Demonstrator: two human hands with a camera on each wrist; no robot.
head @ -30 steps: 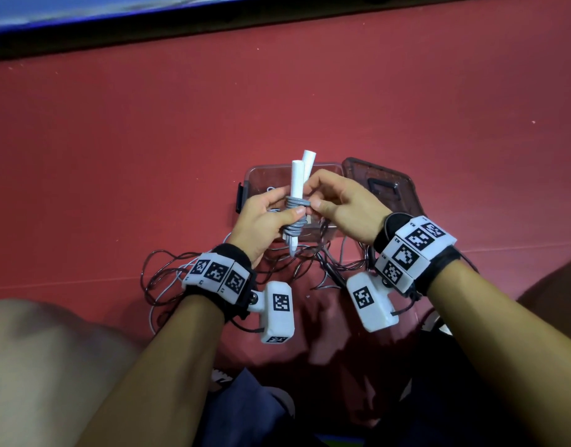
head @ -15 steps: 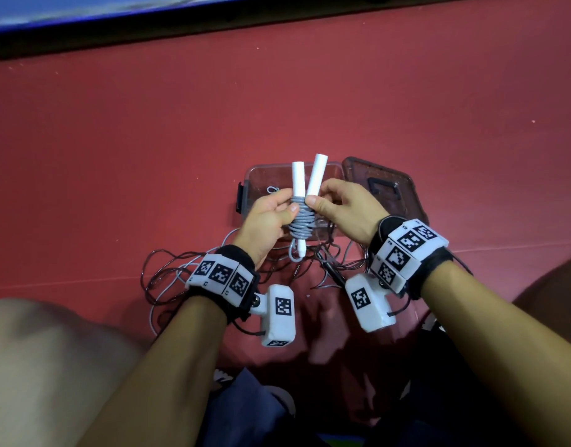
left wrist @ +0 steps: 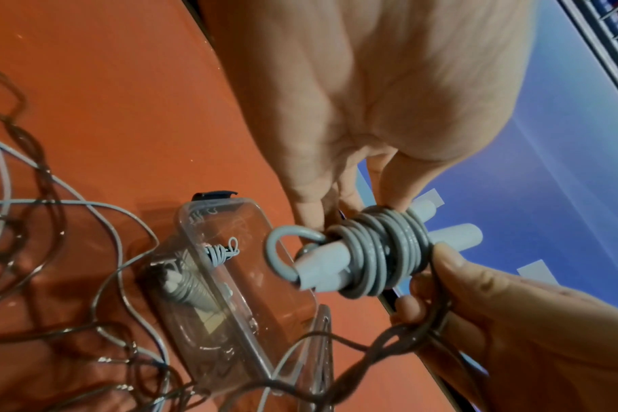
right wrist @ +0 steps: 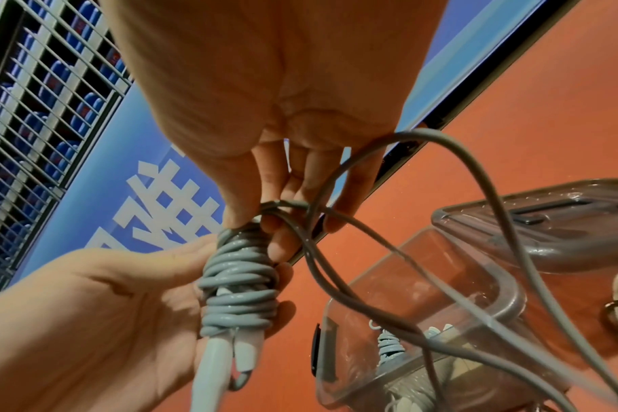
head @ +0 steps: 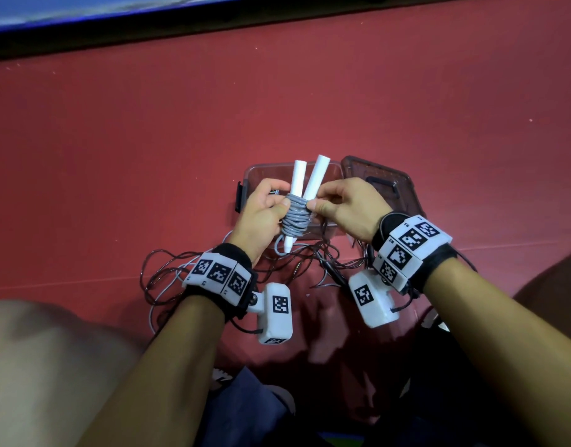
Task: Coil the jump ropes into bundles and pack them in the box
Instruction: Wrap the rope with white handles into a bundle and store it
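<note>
While gripping the coiled jump rope (head: 296, 217) from either side, left hand (head: 261, 214) at 9 o'clock of the bundle, right hand (head: 348, 208) at 3 o'clock. Left thumb and fingers curled round the grey coil (left wrist: 381, 251), palm behind it. Right thumb and forefinger pinching the top turns of the coil, with a free strand of grey cord (right wrist: 353, 178) looped across the right fingers (right wrist: 339, 200) (clearest from the right wrist). Two white handles (head: 306, 179) bound side by side inside the wrap, upper ends splayed apart toward 12 o'clock, tapered lower ends poking out at 6 o'clock beside a short cord loop (left wrist: 283, 251). Held above the near edge of a clear plastic box (head: 245, 175), open, resting on the red floor (head: 310, 91). Inside the box, another coiled rope (left wrist: 191, 290) with white handles already lying on the bottom. Just at 3 o'clock of the box, touching its side, a smoky lid (head: 384, 185) with a dark recessed handle. Toward 6 and 8 o'clock of the box, loose dark ropes (head: 168, 269) tangled on the floor, mixed with a pale one (left wrist: 4, 172). Far off at 12 o'clock, a blue band (head: 84, 11) along the floor's edge.
</note>
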